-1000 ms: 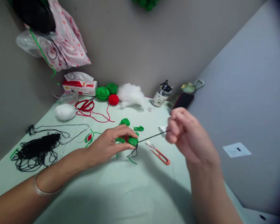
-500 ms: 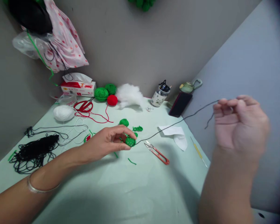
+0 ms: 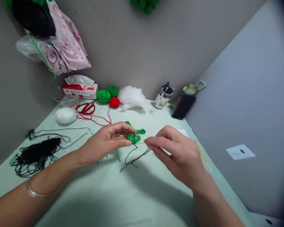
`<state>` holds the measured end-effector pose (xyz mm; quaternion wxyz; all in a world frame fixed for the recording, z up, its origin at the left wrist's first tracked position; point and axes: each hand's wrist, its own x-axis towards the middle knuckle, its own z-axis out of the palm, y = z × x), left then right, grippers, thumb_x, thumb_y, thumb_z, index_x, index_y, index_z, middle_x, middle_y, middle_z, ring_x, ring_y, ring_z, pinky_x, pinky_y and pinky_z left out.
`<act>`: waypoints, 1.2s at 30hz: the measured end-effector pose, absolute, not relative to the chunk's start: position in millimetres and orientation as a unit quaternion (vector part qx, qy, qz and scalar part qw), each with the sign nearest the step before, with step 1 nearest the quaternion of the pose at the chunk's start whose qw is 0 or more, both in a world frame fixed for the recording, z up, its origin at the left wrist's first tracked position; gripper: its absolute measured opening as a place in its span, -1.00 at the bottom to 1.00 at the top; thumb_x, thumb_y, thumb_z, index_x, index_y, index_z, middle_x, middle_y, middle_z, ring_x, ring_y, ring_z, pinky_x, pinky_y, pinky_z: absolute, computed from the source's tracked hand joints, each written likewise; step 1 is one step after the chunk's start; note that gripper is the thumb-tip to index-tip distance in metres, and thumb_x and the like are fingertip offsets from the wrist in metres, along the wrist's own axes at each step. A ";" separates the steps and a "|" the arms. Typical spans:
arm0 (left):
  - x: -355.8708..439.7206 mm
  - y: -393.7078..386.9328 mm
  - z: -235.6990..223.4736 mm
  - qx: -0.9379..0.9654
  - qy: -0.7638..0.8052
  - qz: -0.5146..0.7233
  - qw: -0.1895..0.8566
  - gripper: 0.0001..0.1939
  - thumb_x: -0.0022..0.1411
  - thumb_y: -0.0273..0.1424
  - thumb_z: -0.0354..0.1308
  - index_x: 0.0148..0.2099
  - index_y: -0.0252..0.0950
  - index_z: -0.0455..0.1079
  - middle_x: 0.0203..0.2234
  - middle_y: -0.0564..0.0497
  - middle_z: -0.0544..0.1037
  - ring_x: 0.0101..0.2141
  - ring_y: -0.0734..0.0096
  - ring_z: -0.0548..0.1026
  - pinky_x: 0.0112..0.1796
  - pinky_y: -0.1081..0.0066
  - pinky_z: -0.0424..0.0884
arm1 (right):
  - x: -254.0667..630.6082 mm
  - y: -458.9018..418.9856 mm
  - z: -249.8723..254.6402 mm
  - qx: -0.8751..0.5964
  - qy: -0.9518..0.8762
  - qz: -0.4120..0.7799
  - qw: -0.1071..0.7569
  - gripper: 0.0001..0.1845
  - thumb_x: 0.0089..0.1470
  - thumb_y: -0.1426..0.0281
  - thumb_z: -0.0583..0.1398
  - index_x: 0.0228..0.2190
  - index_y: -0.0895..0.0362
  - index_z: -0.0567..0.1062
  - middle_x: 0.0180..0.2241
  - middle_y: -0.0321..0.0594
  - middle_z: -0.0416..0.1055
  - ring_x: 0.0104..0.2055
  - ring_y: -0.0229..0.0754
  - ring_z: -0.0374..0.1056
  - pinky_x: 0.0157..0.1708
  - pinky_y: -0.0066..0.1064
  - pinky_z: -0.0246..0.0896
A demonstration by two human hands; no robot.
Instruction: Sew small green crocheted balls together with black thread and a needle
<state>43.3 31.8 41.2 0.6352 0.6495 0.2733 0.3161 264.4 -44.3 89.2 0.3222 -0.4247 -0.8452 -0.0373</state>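
Observation:
My left hand (image 3: 109, 138) pinches a small green crocheted piece (image 3: 133, 138) between thumb and fingertips. Dark stitches show on its surface. Just to the right, my right hand (image 3: 177, 154) has its thumb and fingers closed on a thin needle (image 3: 140, 143), whose tip reaches the crocheted piece. Black yarn (image 3: 137, 158) loops below, between the two hands, its loose end hanging over the table. More green crochet (image 3: 141, 131) lies behind the held piece, partly covered by my left fingers. The thread snips are almost wholly hidden behind my right hand.
On the left lie a black yarn skein (image 3: 38, 154), a white yarn ball (image 3: 65, 116) and red scissors (image 3: 85, 108). Green yarn balls (image 3: 103, 96), a red ball (image 3: 114, 102) and white stuffing (image 3: 132, 98) line the wall. A phone (image 3: 184, 107) leans right; a yellow crochet hook (image 3: 203, 155) lies nearby.
My right hand has come down and left from its raised position, close to the green piece. The yarn, stretched between the hands before, now hangs slack. The green piece has turned in my left hand.

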 end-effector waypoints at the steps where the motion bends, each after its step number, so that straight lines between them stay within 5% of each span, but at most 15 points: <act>1: 43.3 31.9 41.2 0.648 0.273 0.317 0.636 -0.74 0.24 -0.33 0.31 -0.02 -0.18 0.49 -0.11 0.03 0.55 -0.09 0.39 0.49 -0.06 0.39 0.38 | 263.6 -44.4 89.5 -0.426 -0.847 -0.046 0.314 -0.86 0.22 0.57 0.20 -0.31 0.19 0.58 -0.45 -0.22 0.35 -0.42 -0.31 0.27 -0.45 -0.45 0.18; 17: 43.7 30.2 45.0 0.652 0.286 0.319 0.625 -0.73 0.22 -0.34 0.31 -0.03 -0.25 0.48 -0.14 -0.03 0.54 -0.11 0.33 0.50 -0.06 0.32 0.42 | 261.5 -44.1 86.7 -0.431 -0.854 -0.113 0.271 -0.82 0.23 0.60 0.16 -0.35 0.15 0.51 -0.47 -0.22 0.37 -0.41 -0.25 0.24 -0.45 -0.38 0.06; 36: 43.8 27.1 46.1 0.661 0.295 0.321 0.611 -0.76 0.21 -0.31 0.31 -0.08 -0.24 0.50 -0.21 0.00 0.53 -0.18 0.36 0.49 -0.13 0.36 0.42 | 261.3 -41.1 82.4 -0.429 -0.853 0.003 0.298 -0.84 0.28 0.55 0.13 -0.30 0.15 0.49 -0.44 -0.24 0.33 -0.37 -0.24 0.21 -0.38 -0.39 0.12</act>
